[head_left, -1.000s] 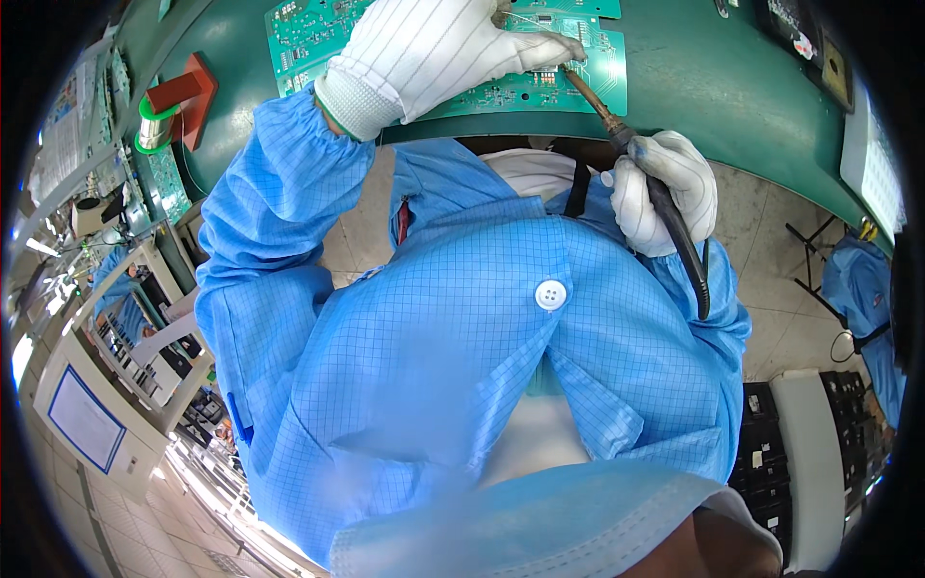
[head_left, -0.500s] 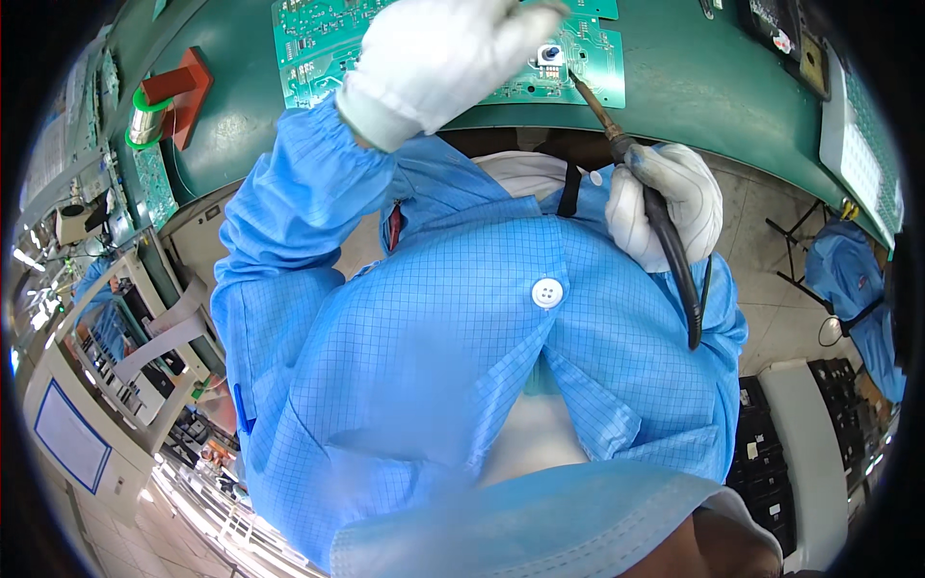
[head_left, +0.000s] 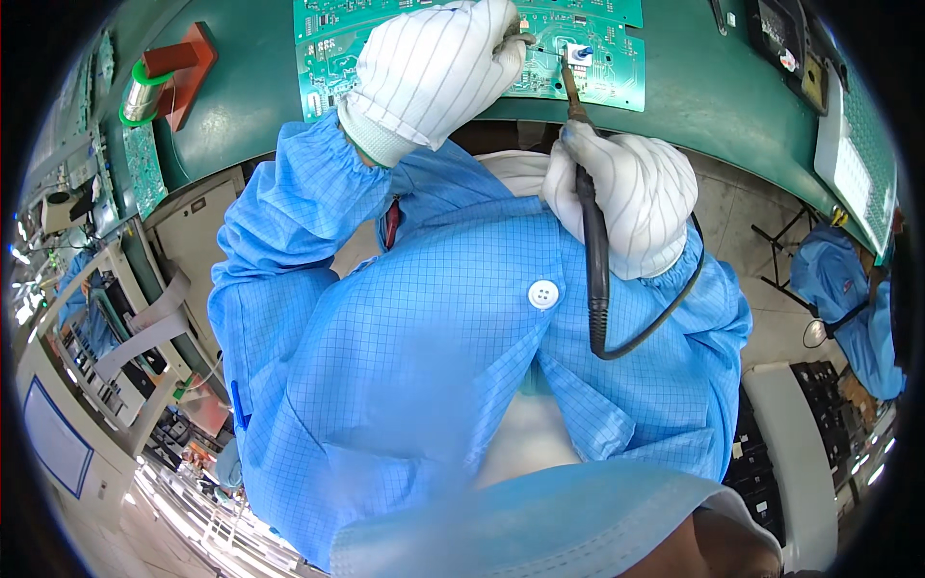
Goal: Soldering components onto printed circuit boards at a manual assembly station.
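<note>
My gloved right hand [head_left: 626, 197] is closed round a soldering iron [head_left: 594, 250], whose cable loops below and back past the wrist. The iron's tip meets the green circuit board [head_left: 617, 82], just left of a white square part with a blue shaft [head_left: 580, 55]. Over the board's middle, my left hand [head_left: 438, 72] wears a white striped glove. Its fingers are curled and pinched together near the iron's tip; whatever they may hold is too small to make out. The left glove covers part of the board.
On the green bench [head_left: 241, 106], a solder wire spool [head_left: 145, 96] hangs on a red stand [head_left: 199, 72] at the left, near a narrow circuit board strip [head_left: 145, 169]. At the far right are a dark device [head_left: 776, 39] and a white tray [head_left: 853, 164].
The iron and my right hand have moved left, bringing the tip to the left side of the white part. My left hand's fingers have curled in. The board appears slightly lower and farther right.
</note>
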Motion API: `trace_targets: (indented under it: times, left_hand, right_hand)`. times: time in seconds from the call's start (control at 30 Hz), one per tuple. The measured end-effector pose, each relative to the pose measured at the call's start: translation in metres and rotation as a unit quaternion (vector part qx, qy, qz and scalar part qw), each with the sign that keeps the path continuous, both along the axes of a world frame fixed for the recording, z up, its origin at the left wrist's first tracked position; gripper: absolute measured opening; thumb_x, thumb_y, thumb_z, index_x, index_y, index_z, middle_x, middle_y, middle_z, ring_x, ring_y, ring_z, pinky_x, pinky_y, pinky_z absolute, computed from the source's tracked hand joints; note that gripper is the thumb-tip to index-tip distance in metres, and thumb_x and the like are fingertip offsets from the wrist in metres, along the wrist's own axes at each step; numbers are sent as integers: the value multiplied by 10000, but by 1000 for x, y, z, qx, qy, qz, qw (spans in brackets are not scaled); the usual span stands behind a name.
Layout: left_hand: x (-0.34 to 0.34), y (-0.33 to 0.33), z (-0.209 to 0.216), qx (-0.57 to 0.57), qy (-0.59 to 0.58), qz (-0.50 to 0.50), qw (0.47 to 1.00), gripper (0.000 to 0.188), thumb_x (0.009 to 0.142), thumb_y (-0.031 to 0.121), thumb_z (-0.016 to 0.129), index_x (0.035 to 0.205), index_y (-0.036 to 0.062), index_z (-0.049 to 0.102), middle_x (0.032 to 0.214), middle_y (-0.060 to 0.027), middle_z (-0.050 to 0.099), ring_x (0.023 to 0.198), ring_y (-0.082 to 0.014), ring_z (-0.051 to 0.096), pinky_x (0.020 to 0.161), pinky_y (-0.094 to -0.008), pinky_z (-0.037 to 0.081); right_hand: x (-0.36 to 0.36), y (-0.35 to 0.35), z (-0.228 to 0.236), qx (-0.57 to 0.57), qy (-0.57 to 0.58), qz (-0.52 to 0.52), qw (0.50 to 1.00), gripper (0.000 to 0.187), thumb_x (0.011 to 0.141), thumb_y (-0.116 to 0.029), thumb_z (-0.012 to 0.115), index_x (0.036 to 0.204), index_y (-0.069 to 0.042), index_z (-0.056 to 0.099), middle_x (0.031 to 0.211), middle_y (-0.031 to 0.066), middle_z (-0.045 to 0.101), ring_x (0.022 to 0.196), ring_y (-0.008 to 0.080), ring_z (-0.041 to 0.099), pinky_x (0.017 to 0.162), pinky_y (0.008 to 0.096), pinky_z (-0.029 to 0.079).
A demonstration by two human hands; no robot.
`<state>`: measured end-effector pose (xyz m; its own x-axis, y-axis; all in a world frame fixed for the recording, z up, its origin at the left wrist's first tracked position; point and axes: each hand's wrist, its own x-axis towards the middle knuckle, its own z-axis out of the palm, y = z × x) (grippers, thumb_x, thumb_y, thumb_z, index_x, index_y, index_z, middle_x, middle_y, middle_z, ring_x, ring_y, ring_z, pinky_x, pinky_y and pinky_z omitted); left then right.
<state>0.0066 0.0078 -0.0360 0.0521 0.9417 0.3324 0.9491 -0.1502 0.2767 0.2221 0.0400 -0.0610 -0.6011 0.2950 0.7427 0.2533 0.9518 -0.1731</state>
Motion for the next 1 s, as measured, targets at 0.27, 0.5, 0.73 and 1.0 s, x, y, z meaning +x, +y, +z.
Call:
trace_targets:
  times: [0.27, 0.5, 0.73, 1.0]
  left_hand:
    - [-1, -1, -6, -7, -3, -1, 1000, 184, 889, 209, 711, 868, 75, 587, 719, -136, 635, 639, -318, 667, 596, -414, 538]
    - [1, 0, -11, 18, 32, 13, 999, 200, 887, 220, 703, 869, 83, 558, 710, -127, 594, 616, -303, 647, 562, -404, 530]
    - [3, 4, -12, 32, 66, 1, 997, 154, 849, 175, 689, 871, 88, 565, 700, -109, 577, 593, -282, 632, 545, -396, 520]
    - [1, 3, -12, 38, 56, -21, 997, 150, 851, 169, 694, 898, 88, 577, 712, -97, 575, 600, -266, 631, 556, -387, 519]
  right_hand:
    - [-4, 0, -7, 23, -22, -9, 999, 317, 770, -107, 788, 1055, 10, 714, 724, 44, 592, 583, 166, 604, 502, 300, 464]
    - [-5, 1, -6, 21, -35, -10, 999, 309, 774, -82, 780, 1063, 7, 713, 722, 37, 589, 577, 157, 600, 496, 297, 459]
    - [-7, 7, -11, 16, -32, -18, 999, 301, 746, -37, 792, 1035, -22, 710, 663, 26, 594, 510, 165, 584, 471, 294, 474]
    - [-7, 7, -12, 31, -37, -25, 998, 320, 783, -113, 787, 1073, 3, 716, 706, 29, 579, 567, 148, 599, 489, 288, 465]
